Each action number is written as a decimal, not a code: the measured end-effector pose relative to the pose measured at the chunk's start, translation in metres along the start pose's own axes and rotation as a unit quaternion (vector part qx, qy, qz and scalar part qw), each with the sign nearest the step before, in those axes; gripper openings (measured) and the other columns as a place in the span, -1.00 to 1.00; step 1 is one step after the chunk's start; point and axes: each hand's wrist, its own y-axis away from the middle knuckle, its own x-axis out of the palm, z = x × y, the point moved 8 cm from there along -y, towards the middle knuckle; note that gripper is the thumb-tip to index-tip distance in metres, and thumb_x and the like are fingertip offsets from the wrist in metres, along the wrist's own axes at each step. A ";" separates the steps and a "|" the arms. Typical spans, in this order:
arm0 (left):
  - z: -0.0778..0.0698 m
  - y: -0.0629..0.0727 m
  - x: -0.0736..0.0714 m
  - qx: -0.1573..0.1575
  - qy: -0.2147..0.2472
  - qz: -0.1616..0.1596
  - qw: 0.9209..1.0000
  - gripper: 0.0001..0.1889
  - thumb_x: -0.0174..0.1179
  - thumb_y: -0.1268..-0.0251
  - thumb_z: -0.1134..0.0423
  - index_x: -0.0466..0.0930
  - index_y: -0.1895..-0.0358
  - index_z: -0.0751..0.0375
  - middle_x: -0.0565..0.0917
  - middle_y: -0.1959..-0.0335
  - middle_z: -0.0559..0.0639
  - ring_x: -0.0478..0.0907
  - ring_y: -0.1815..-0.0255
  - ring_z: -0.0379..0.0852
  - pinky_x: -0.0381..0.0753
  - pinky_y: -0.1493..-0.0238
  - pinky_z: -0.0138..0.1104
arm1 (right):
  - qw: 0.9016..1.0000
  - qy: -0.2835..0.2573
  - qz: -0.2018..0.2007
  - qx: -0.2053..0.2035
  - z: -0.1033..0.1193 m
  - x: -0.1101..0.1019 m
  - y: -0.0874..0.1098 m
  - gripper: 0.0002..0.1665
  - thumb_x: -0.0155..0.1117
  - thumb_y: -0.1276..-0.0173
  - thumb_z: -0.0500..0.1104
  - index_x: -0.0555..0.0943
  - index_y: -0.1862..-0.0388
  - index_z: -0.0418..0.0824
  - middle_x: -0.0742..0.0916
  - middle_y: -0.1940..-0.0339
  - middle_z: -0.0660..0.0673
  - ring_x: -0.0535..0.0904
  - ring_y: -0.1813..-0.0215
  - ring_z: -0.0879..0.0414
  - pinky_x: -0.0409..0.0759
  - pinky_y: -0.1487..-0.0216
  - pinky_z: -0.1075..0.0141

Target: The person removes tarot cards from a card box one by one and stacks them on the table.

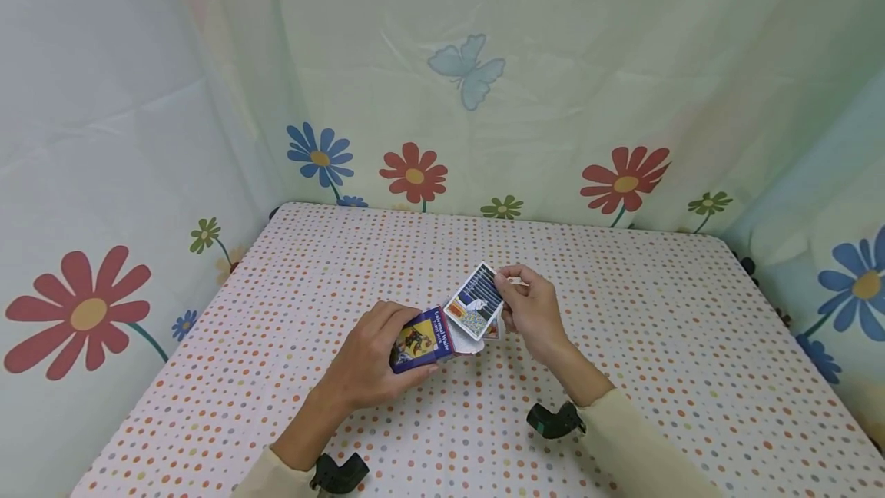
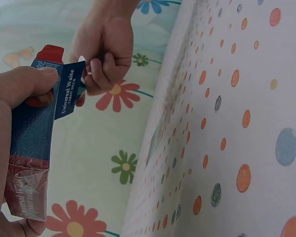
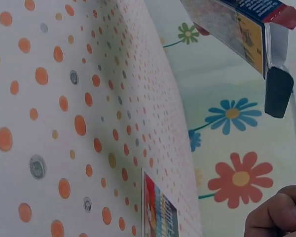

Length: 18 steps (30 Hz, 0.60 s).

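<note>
My left hand (image 1: 366,356) grips a blue tarot deck box (image 1: 417,343) around its sides. The box is tilted above the table, its open end toward the right hand and a flap (image 2: 68,91) sticking out. A white stack of cards (image 3: 277,42) shows inside the opening. Between thumb and fingers, my right hand (image 1: 534,312) pinches a white-bordered picture card (image 1: 475,302) by its upper right edge. The card overlaps the box's open end in the head view. Below it, another card (image 3: 158,207) lies on the table, partly hidden behind the hand-held card in the head view.
The table is covered with a polka-dot cloth (image 1: 276,275). Curtains printed with flowers and butterflies (image 1: 539,98) enclose its back and sides. A black wrist camera (image 1: 340,473) is worn on the left wrist, and another black device (image 1: 555,421) on the right.
</note>
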 end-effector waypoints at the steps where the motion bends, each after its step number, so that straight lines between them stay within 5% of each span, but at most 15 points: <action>1: 0.000 0.000 0.000 0.002 0.000 -0.001 1.000 -0.28 0.46 -0.06 -0.22 0.54 -0.22 0.12 0.57 -0.04 -0.09 0.45 0.04 -0.23 0.55 0.08 -0.30 | 1.000 -0.003 -0.004 0.000 -0.001 -0.001 -0.002 -0.70 0.12 -0.60 -0.12 0.48 -0.09 -0.34 0.50 0.62 -0.03 0.25 0.66 0.22 0.20 0.61 0.42; 18: -0.001 -0.001 -0.003 0.015 0.004 -0.012 1.000 -0.26 0.49 -0.03 -0.20 0.53 -0.22 0.14 0.58 -0.04 -0.08 0.47 0.05 -0.21 0.56 0.09 -0.30 | 0.997 0.035 -0.052 0.042 -0.027 -0.023 -0.029 -0.70 0.09 -0.61 -0.15 0.53 -0.11 -0.35 0.53 0.48 -0.03 0.39 0.53 0.20 0.34 0.56 0.40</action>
